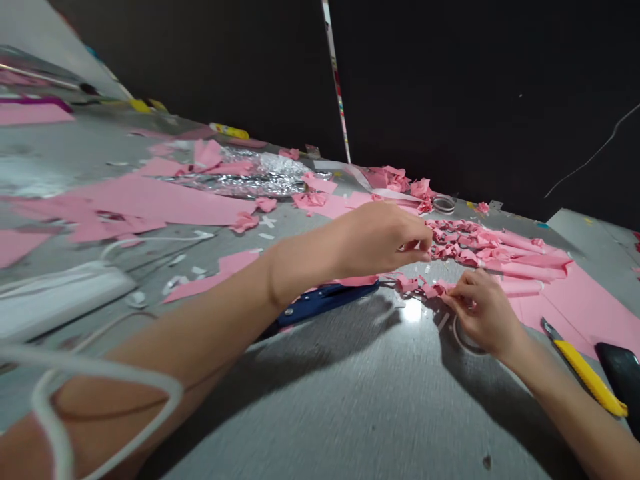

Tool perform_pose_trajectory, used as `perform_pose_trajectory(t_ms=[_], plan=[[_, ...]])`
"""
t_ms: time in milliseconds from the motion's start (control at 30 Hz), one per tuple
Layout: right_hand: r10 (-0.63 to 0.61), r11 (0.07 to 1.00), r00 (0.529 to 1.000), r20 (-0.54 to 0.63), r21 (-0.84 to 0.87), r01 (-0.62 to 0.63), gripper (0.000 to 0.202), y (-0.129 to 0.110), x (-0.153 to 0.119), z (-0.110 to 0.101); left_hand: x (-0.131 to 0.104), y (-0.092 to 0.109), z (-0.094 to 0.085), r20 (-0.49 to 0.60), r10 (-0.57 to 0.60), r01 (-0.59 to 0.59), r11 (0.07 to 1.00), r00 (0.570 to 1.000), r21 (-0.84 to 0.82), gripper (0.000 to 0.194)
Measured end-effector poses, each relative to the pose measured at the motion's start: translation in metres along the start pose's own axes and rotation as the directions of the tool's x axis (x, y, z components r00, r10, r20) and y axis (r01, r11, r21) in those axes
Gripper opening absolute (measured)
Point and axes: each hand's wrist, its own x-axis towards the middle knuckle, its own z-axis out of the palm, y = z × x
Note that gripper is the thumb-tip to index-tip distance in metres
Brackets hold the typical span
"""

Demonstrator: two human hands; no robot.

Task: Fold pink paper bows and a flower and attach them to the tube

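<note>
My left hand [383, 239] reaches across the table, thumb and fingers pinched at the near ends of several crumpled pink paper strips [463, 240]. Lower and to the right, my right hand [483, 313] pinches another twisted pink paper strip [425, 287] that trails leftward over the table. Toward the right the strips run into smooth, rolled pink paper [537, 270]. Partly behind my right hand lies a clear tape roll [465, 337]. Blue-handled scissors [330, 300] rest beneath my left forearm, their tips near the twisted strip.
At right, a yellow box cutter [587, 373] with its blade out lies beside a black phone [623, 380]. Another tape roll [443, 204] sits near the dark wall. Silver foil [270, 175], a yellow tube [229, 131] and pink sheets [165, 200] cover the left. A white cable [110, 367] loops in front.
</note>
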Motion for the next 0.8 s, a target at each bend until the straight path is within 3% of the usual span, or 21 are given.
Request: perform_pose_trajectory(t_ms=[100, 200, 367, 500, 600, 667, 800], plan=[[-0.046, 0.996, 0.999, 0.009, -0.079, 0.047, 0.024, -0.002, -0.001, -0.004, -0.001, -0.004, 0.000, 0.136, -0.022, 0.017, 0.999, 0.990, 0.033, 0.013], [-0.077, 0.986, 0.997, 0.019, -0.147, 0.079, 0.023, -0.005, -0.001, -0.005, -0.003, -0.007, 0.000, 0.186, -0.058, 0.048, 0.997, 0.981, 0.058, 0.016], [-0.052, 0.997, 0.998, 0.035, -0.056, 0.054, 0.023, -0.007, 0.000, -0.007, -0.006, -0.011, 0.001, 0.238, -0.114, 0.109, 0.993, 0.964, 0.036, 0.015], [-0.025, 0.998, 1.000, 0.013, 0.052, 0.024, 0.023, -0.001, 0.006, -0.035, -0.006, -0.010, 0.004, 0.343, -0.207, 0.198, 0.978, 0.916, 0.061, 0.022], [0.062, 0.998, 0.989, 0.135, -0.012, -0.061, 0.023, 0.017, 0.006, -0.065, -0.005, -0.010, 0.012, 0.428, -0.259, 0.249, 0.965, 0.866, 0.080, 0.037], [0.143, 0.987, 0.961, 0.235, -0.111, -0.119, 0.029, 0.034, 0.002, -0.080, -0.004, -0.011, 0.019, 0.472, -0.270, 0.271, 0.960, 0.839, 0.067, 0.037], [0.294, 0.948, 0.883, 0.367, -0.232, -0.219, 0.053, 0.066, -0.010, -0.088, -0.003, -0.015, 0.034, 0.459, -0.196, 0.225, 0.974, 0.867, -0.010, 0.018]])
